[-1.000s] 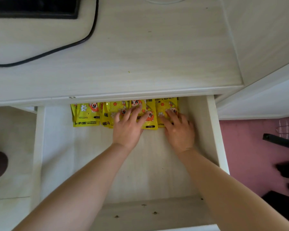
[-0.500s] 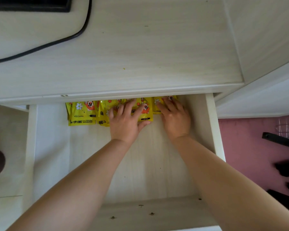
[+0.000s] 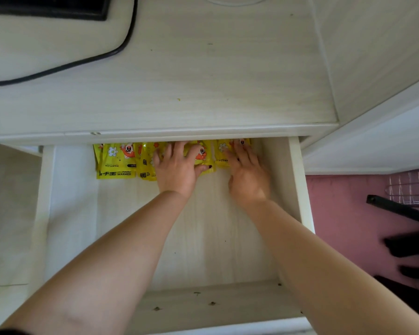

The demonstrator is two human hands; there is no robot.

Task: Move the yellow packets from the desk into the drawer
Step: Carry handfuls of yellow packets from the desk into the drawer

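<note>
While flat on yellow packets, hands inside drawer.

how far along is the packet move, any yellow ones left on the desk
Nearly done. The yellow packets lie in a row at the back of the open drawer, and the visible desk holds none. The left hand and right hand press flat on them. Left: withdrawing the hands.

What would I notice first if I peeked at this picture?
The bright yellow packets jump out, lined up in a row at the back of the open drawer, partly tucked under the desk edge. Both hands lie flat on them, the left hand mid-row and the right hand at the right end.
</note>
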